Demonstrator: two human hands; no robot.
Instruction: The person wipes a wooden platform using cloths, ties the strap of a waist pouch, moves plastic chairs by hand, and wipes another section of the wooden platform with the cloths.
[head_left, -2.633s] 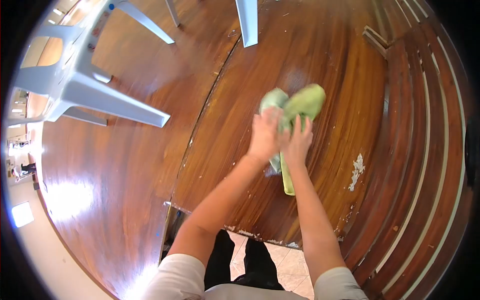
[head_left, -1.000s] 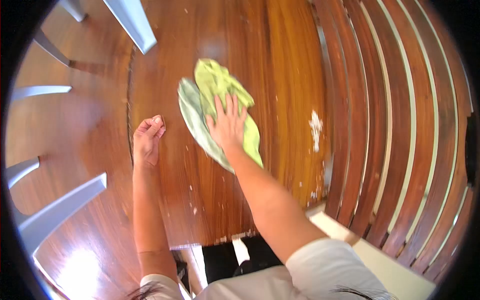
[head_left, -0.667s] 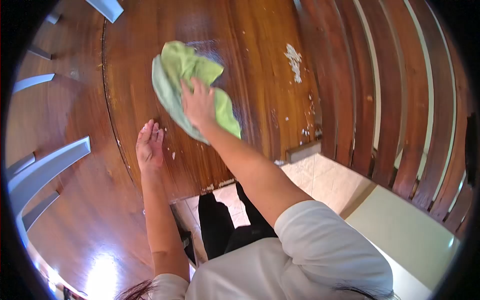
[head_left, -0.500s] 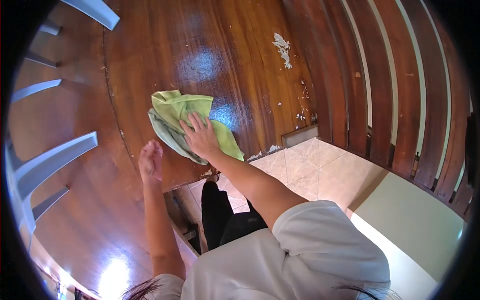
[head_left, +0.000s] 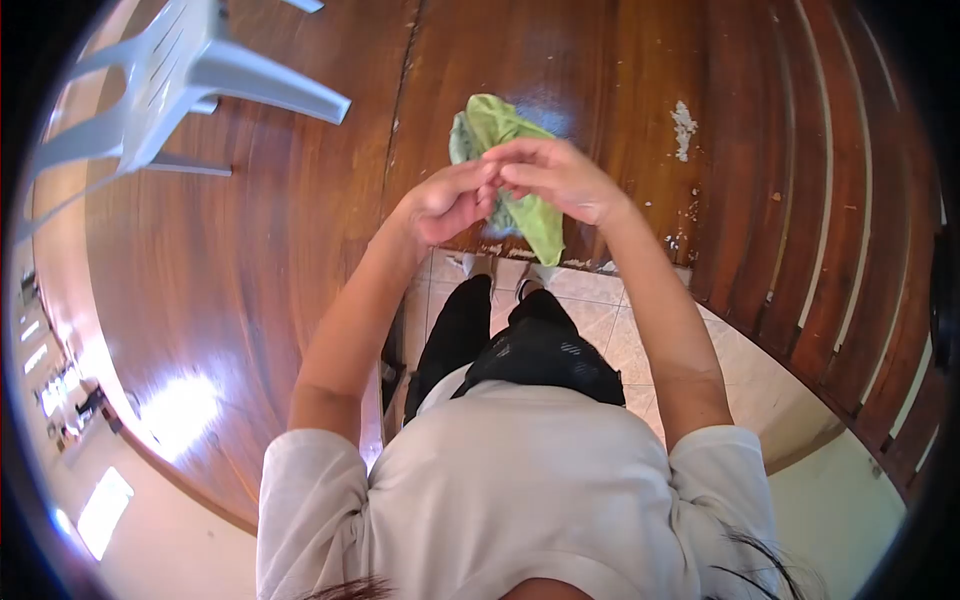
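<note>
My left hand (head_left: 452, 203) and my right hand (head_left: 562, 180) meet at the fingertips over the table's near edge. The fingers of both are curled and pinched together; whatever may be between them is too small to make out. Beneath and behind them a crumpled green cloth (head_left: 541, 232) lies on the brown wooden table (head_left: 570, 60), partly hidden by my hands. Its lower corner reaches the table's edge, and a duller grey-green part shows at its left.
White plastic chairs (head_left: 265, 78) stand legs-out on the left of the wooden surface. A pale flaky patch (head_left: 684, 130) and crumbs (head_left: 672, 242) mark the table's right part. Wooden slats (head_left: 800, 190) rise on the right. Below is a tiled floor (head_left: 590, 315).
My right hand has lifted off the cloth, where it lay flat, and now meets my left hand at the fingertips. The camera view has turned, shifting the cloth and chairs rightward in view.
</note>
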